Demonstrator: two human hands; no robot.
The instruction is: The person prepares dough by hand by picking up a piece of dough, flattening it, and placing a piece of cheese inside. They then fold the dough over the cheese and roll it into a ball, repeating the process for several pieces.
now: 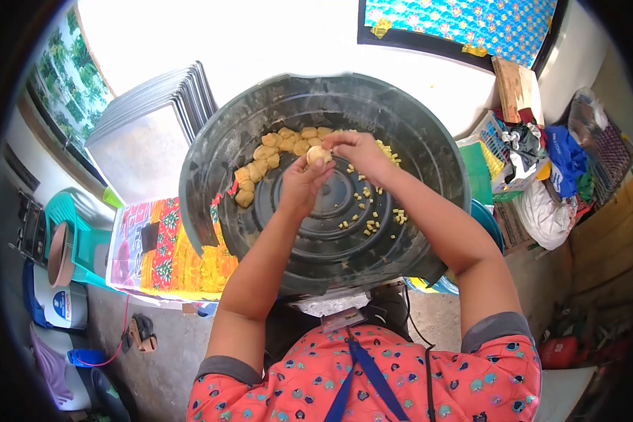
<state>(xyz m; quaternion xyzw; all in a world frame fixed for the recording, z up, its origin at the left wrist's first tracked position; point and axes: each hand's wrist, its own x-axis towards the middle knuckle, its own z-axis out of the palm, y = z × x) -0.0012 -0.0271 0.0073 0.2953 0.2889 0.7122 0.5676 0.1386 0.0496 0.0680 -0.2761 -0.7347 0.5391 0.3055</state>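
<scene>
My left hand (304, 184) holds a small round piece of dough (318, 154) in its fingers, with the thumb on top. The fingers of my right hand (364, 156) are bent and pinch at the dough's upper right edge. Both hands are over a big dark round basin (260, 243). Along the basin's far left side lies a curved row of dough balls (259, 167), packed against each other. Small pale yellow cubes (371, 226) are scattered on the right part of the basin floor, with more partly hidden behind my right hand.
Metal trays (144, 141) stand stacked at the left by the wall. A patterned cover (169, 246) lies under the basin's left side. Bags and a crate (499, 151) are piled at the right. A teal plastic chair (84, 243) and sandals (144, 332) are at the left.
</scene>
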